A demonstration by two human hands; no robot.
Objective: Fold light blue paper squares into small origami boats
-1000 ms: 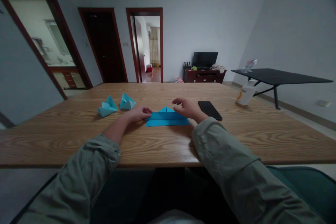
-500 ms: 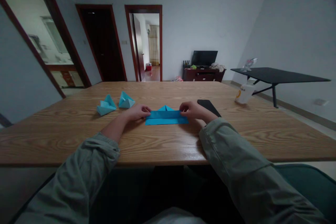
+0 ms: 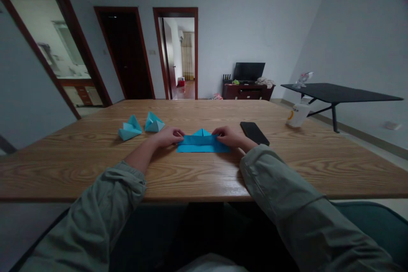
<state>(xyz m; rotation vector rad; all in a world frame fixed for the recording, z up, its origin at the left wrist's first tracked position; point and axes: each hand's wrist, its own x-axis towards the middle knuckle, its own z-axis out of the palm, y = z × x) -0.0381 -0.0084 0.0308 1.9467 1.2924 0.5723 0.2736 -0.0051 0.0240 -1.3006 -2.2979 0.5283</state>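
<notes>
A folded blue paper (image 3: 202,143) lies flat on the wooden table (image 3: 197,170) in front of me, a small triangular peak showing at its far edge. My left hand (image 3: 168,136) presses on the paper's left end with curled fingers. My right hand (image 3: 230,136) pinches the paper's upper right edge. Both sleeves are grey-green.
Two finished blue paper folds (image 3: 130,129) (image 3: 154,123) stand to the left of my left hand. A black phone (image 3: 254,133) lies just right of my right hand. A white cup (image 3: 297,115) stands far right. A black side table (image 3: 341,92) is beyond.
My right hand has come down from above the paper's peak and slid to its upper right edge, closing on it. The left hand has stayed at the left end.
</notes>
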